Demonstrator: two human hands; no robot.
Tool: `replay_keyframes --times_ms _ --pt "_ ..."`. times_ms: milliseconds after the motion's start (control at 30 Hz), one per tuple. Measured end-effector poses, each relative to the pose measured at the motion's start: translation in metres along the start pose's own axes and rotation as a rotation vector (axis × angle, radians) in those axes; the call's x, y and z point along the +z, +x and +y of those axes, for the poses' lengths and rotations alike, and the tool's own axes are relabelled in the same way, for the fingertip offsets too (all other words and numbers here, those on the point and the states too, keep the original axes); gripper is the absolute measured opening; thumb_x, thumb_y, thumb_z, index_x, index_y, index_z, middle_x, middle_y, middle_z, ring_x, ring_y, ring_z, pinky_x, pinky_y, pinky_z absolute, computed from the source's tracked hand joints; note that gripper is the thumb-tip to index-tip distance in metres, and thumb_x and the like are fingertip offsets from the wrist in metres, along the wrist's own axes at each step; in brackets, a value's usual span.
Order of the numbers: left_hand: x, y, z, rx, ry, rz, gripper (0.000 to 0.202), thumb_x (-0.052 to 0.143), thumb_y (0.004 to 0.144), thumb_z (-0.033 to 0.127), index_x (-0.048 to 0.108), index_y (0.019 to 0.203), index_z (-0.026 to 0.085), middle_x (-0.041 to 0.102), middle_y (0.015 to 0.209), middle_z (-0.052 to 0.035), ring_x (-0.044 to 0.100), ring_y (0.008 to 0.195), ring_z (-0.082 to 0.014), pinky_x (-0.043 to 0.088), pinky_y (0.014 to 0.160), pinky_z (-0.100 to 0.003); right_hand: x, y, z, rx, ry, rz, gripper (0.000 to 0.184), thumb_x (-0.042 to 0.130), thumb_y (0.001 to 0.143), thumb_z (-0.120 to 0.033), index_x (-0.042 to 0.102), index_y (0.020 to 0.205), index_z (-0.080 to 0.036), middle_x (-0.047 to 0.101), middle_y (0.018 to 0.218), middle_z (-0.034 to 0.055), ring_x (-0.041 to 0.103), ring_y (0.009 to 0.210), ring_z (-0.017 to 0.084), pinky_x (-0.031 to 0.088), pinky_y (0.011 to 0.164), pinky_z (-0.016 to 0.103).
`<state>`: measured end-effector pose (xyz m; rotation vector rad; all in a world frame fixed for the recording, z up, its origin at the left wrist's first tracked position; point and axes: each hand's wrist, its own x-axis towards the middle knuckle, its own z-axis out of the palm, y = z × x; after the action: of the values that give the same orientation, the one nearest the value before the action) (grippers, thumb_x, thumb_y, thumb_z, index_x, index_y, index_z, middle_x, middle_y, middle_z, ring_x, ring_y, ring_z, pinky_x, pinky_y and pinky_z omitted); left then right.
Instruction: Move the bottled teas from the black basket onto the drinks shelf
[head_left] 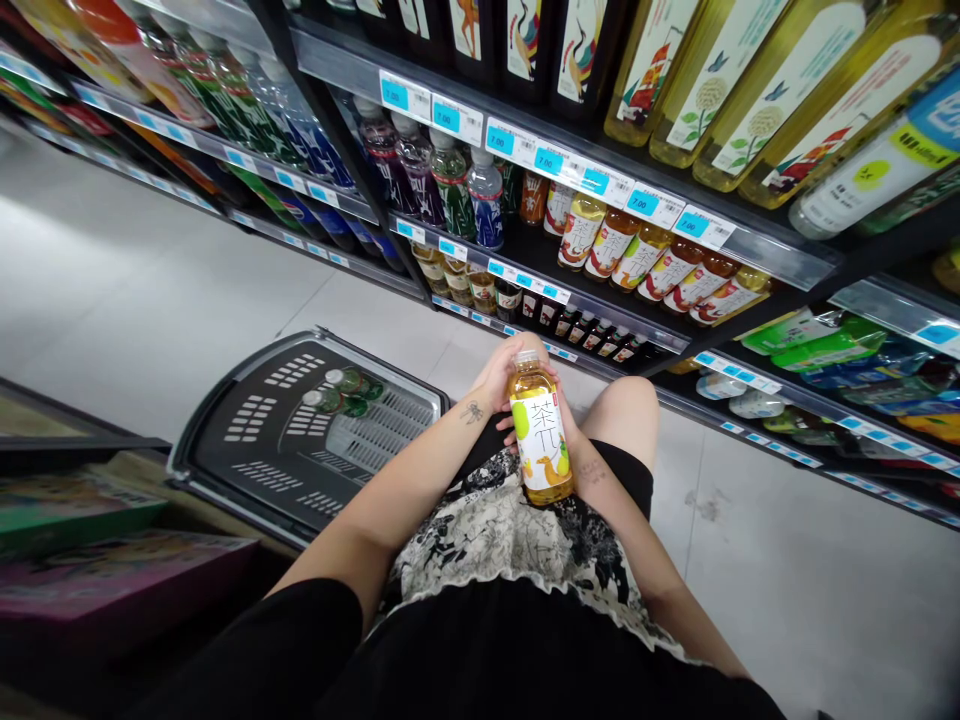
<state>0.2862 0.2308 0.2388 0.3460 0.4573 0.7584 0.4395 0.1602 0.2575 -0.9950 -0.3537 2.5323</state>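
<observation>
A bottle of golden tea with a white label is in front of my lap, its cap pointing toward the shelves. My left hand is closed around its left side near the neck. On the other side, my right hand holds the bottle from the right and behind; most of its fingers are hidden by the bottle. Similar bottled teas stand in a row on the lower shelf ahead.
A dark shopping basket stands on the floor to my left, with green-tinted bottles inside. Drink shelves with price tags run across the front. Colourful boxes are at the lower left. Pale tiled floor shows at right.
</observation>
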Motion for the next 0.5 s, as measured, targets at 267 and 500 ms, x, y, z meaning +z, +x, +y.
replay_keyframes --times_ms 267,500 --pt "0.003 -0.003 0.002 -0.017 0.007 0.000 0.077 0.037 0.093 0.070 0.072 0.098 0.002 0.072 0.099 -0.0229 0.072 0.090 -0.0299 0.055 0.080 -0.036 0.000 0.001 0.001 -0.020 0.003 0.009 0.098 0.010 0.095 -0.087 0.067 0.115 -0.010 0.069 0.082 0.0140 0.065 0.067 0.019 0.058 0.062 0.034" --pt "0.003 -0.003 0.002 0.002 0.004 0.022 0.075 0.041 0.092 0.069 0.072 0.094 0.001 0.072 0.096 -0.0220 0.071 0.087 -0.0283 0.055 0.081 -0.035 0.010 -0.008 0.000 -0.010 -0.006 0.017 0.098 0.005 0.095 -0.086 0.066 0.117 -0.012 0.070 0.089 0.0151 0.067 0.071 0.022 0.059 0.062 0.036"
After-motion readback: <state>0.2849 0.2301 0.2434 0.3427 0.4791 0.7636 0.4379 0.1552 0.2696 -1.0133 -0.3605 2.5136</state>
